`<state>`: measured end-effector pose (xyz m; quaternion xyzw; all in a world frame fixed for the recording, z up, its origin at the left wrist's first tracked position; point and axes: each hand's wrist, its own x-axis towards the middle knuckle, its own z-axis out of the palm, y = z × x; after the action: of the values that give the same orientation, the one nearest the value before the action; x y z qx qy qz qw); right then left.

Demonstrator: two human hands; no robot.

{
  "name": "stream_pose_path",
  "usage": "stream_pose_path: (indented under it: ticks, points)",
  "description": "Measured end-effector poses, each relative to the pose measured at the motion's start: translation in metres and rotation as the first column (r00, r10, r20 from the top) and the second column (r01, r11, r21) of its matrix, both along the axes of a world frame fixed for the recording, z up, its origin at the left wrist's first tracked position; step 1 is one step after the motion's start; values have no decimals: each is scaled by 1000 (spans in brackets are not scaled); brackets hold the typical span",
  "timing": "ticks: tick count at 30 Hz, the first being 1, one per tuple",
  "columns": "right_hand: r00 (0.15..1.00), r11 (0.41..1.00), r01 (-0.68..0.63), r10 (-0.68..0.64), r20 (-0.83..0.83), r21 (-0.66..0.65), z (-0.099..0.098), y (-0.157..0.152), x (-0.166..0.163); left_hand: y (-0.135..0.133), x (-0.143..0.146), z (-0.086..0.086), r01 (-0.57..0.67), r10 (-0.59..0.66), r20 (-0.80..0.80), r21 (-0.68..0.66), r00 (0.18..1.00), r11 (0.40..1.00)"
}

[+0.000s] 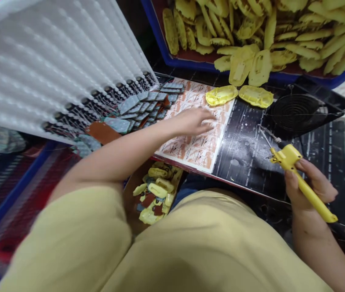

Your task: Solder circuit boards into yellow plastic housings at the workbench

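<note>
My right hand [312,182] grips a yellow soldering gun [290,157], its metal tip and thin feed tube pointing up and left over the dark bench. Above a sheet of orange-and-white patterned paper [187,150], my left hand [195,121] is held with its fingers apart and nothing in them. Just beyond its fingers, two yellow plastic shell halves [221,96] lie side by side, hollow side up. To the left of my left hand is a pile of grey-green circuit boards [143,107], partly behind my forearm.
A blue bin [172,61] full of yellow shells [251,24] stands at the back. A black fan [296,111] sits at right. At left leans a white ridged tray [69,52] with small wired black parts along its edge. Below the bench edge, a box holds discarded-looking shells [157,190].
</note>
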<state>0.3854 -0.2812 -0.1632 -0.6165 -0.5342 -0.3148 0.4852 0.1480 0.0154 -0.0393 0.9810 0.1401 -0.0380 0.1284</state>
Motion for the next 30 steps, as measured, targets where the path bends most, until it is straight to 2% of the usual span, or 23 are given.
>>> stream_pose_path:
  ticks: [2,4,6,7,9,12,15,18,21,23,25,26,27,28,30]
  points:
    - [1000,1000,-7,7,23,-6,4,1,-3,13,67,-16,-3,4,28,-12,1000,1000]
    - [1000,1000,1,-1,19,-29,6,1,-5,23,121,-34,-88,88,15,-22,996,996]
    - [1000,999,22,-22,11,-45,5,-1,-6,30,151,-49,-190,190,-29,-24,981,981]
    - [999,998,34,-34,5,-43,4,-2,-6,30,155,-54,-220,219,-41,-21,975,975]
    - [999,999,38,-38,2,-27,3,-7,-7,26,144,-61,-221,220,-48,-17,974,975]
    - [998,997,-62,61,-11,-50,11,-15,-11,1,90,-63,-172,170,-87,-13,982,985]
    - [969,938,-241,218,-119,-249,30,-13,-22,-38,31,-64,-67,67,-98,12,993,998]
    - [947,839,-304,317,-49,-451,44,3,-34,-66,-6,-72,111,-113,32,49,993,993]
    - [940,810,-241,333,81,-534,43,22,-41,-61,-23,-83,251,-252,201,30,947,968]
    - [938,808,-183,314,147,-560,39,28,-42,-43,-31,-86,361,-335,276,-49,901,931]
    - [925,792,-186,340,168,-582,36,28,-38,-24,-37,-84,449,-382,324,-160,865,879]
    - [916,784,-216,369,156,-582,35,27,-35,-16,-40,-82,453,-374,335,-201,865,868]
    - [908,776,-253,397,136,-578,33,25,-32,-11,-42,-80,417,-334,334,-219,881,882]
    - [900,775,-288,420,118,-562,31,24,-28,-9,-43,-77,333,-258,318,-211,912,919]
    - [899,782,-291,421,124,-551,24,21,-20,-11,-40,-75,67,-30,250,-141,968,988]
